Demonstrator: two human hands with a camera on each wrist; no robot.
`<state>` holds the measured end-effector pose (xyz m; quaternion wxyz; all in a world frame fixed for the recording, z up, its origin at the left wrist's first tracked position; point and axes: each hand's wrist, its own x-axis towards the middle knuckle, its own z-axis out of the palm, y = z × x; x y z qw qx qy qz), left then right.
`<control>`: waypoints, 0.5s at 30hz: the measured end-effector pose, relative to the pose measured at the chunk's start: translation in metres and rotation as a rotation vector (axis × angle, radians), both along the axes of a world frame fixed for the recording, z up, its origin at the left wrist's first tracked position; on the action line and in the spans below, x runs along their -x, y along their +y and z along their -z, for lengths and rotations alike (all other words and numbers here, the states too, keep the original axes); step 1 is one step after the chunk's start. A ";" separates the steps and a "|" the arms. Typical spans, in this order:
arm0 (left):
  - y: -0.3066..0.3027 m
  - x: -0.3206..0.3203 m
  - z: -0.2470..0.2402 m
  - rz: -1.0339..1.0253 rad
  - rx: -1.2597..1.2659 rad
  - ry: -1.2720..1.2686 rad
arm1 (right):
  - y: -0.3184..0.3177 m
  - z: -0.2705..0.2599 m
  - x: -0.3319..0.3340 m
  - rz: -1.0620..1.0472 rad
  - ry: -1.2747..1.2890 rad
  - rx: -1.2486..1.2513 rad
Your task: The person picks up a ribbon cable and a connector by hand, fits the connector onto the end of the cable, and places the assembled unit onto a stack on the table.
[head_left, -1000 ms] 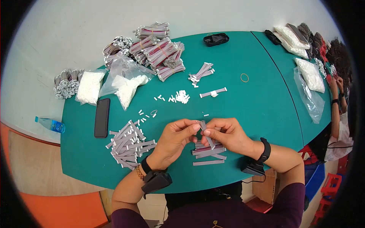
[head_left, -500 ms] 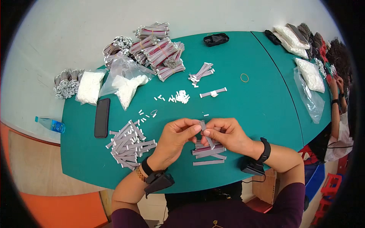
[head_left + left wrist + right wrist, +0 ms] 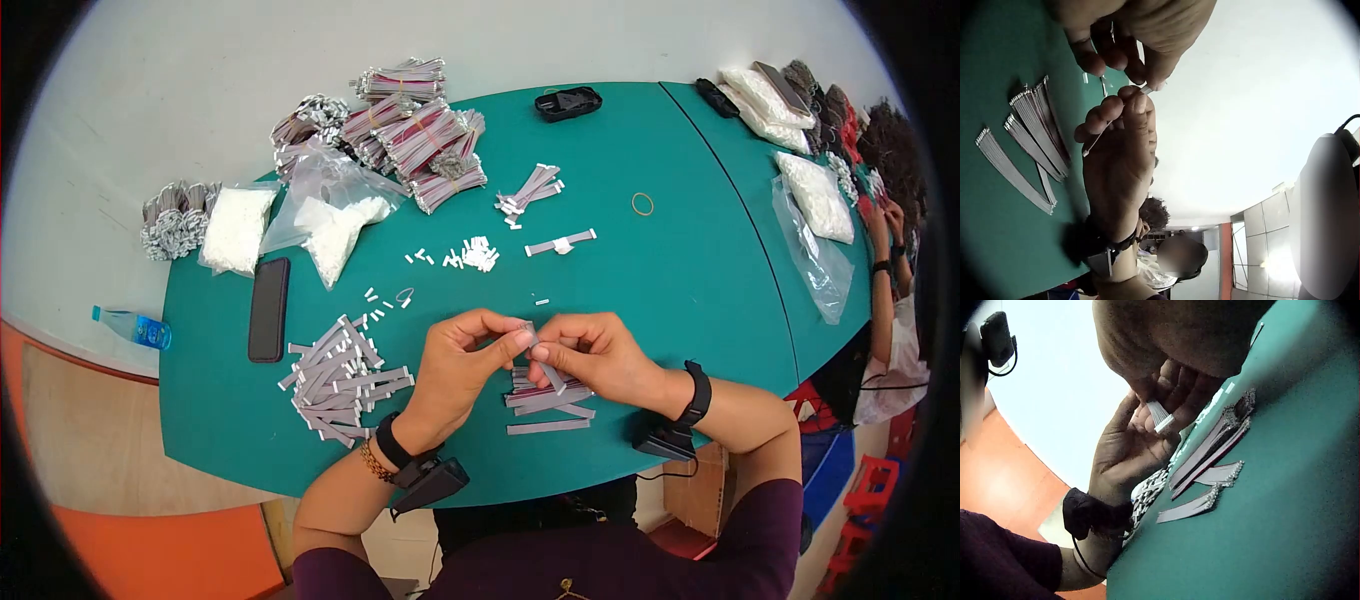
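Both hands meet over the green table [image 3: 680,280] near its front edge. My right hand [image 3: 585,352] holds a grey ribbon-cable strip [image 3: 548,372] that hangs down from its fingers. My left hand [image 3: 470,360] pinches the strip's top end with thumb and forefinger. In the right wrist view the strip's end [image 3: 1161,417] carries a small white piece between both hands' fingertips. A short stack of finished strips [image 3: 548,402] lies just below the hands.
A loose pile of grey strips [image 3: 338,380] lies left of the hands, with a black phone [image 3: 268,309] beyond it. Small white connectors [image 3: 478,254], bags of white parts [image 3: 335,225], bundled cables [image 3: 415,135] and a rubber band [image 3: 643,204] lie farther back. Another person sits at far right.
The left wrist has swung slightly outward while the fingertips stayed on the strip's top end. The right hand has barely moved.
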<state>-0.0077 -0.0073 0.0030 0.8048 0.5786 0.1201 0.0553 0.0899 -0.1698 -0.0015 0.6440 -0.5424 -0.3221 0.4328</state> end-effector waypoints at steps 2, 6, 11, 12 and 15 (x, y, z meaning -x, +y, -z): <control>0.000 0.000 -0.001 0.007 0.010 0.012 | -0.001 -0.003 -0.001 -0.010 0.011 0.042; 0.002 0.000 -0.001 0.020 -0.009 0.011 | -0.001 -0.007 0.000 -0.015 0.035 0.033; 0.001 0.000 -0.001 0.005 -0.030 0.012 | -0.001 -0.003 0.000 -0.033 0.036 0.034; 0.000 0.000 0.000 0.001 -0.042 0.007 | -0.001 -0.003 0.000 -0.034 0.032 0.038; 0.000 -0.001 0.000 -0.014 -0.073 -0.013 | -0.001 0.000 0.001 -0.018 0.021 0.013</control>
